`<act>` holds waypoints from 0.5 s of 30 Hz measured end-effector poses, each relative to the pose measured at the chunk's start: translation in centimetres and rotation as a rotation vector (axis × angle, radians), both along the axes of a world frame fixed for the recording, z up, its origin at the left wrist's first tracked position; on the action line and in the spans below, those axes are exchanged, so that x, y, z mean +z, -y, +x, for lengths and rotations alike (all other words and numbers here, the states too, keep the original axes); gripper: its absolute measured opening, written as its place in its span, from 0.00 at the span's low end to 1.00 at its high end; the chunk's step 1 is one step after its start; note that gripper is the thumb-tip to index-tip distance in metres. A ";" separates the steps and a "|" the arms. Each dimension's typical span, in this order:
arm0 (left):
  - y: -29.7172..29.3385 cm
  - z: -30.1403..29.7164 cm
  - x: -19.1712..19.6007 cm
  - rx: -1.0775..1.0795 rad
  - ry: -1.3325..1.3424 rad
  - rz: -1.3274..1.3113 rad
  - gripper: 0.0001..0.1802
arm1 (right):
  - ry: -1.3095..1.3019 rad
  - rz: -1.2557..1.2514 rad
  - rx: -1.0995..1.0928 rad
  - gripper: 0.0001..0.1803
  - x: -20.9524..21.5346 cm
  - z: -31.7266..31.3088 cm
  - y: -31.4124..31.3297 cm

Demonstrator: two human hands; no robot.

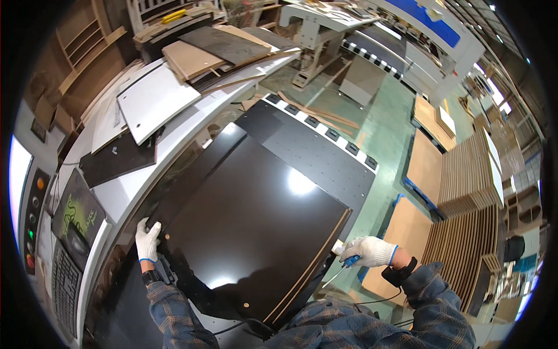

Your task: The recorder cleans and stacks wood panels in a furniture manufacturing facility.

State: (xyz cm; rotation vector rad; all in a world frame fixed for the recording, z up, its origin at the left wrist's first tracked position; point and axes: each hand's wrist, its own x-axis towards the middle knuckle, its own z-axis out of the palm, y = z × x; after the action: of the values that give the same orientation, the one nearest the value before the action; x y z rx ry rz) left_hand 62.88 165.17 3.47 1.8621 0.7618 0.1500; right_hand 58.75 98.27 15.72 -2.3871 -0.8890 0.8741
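Glossy dark brown panels [256, 198] lie stacked on a black machine bed [343, 174] in front of me, with pale edges along the right side. At the stack's left edge is my left hand [148, 239], in a white glove, its thumb and fingers closed about the panel edge. My right hand [372, 252], gloved too, is closed round a blue-handled screwdriver [333, 277] just off the right edge. The thin shaft points down and left. Small round holes show in the top panel near its left and front corners.
Left stands a white bench [192, 125] with loose panels, a keyboard [65, 279] and a mouse on a mat. Right, on the green floor, stand tall stacks of boards [465, 232] and flat wooden boards [401, 238]. Black-and-white strips [317, 123] edge the machine bed's far end.
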 end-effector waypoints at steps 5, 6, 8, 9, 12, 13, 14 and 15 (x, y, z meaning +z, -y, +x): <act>0.0 -1.0 0.2 -0.030 -0.013 -0.070 0.40 | 0.074 -0.568 0.170 0.21 -0.7 3.6 0.4; 0.8 -1.7 0.4 0.015 -0.027 -0.036 0.41 | 0.017 -0.580 0.172 0.21 0.2 5.1 0.4; 2.4 -3.4 0.6 0.083 -0.056 0.026 0.43 | -0.005 -0.610 0.176 0.21 2.3 9.3 -1.2; 3.8 -4.6 1.0 0.111 -0.056 0.030 0.38 | 0.083 -0.504 0.093 0.19 3.3 11.5 -2.7; 7.5 -8.7 1.3 0.134 -0.147 -0.144 0.34 | 0.296 -0.153 -0.030 0.23 2.5 19.4 -8.2; 9.3 -9.7 1.5 0.123 -0.180 -0.196 0.30 | 0.310 -0.118 -0.110 0.26 1.7 21.8 -9.9; 10.9 -10.1 1.5 0.041 -0.140 -0.248 0.28 | 0.298 -0.144 -0.177 0.28 -0.1 24.3 -11.2; 11.7 -10.9 1.3 -0.022 -0.103 -0.291 0.26 | 0.315 -0.071 -0.204 0.30 -1.4 26.0 -12.8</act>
State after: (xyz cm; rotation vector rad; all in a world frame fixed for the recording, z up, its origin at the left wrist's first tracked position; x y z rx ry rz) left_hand 51.99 153.45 4.80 1.6090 0.7888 -0.0684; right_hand 84.79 111.10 14.30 -2.6676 -0.7158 0.4663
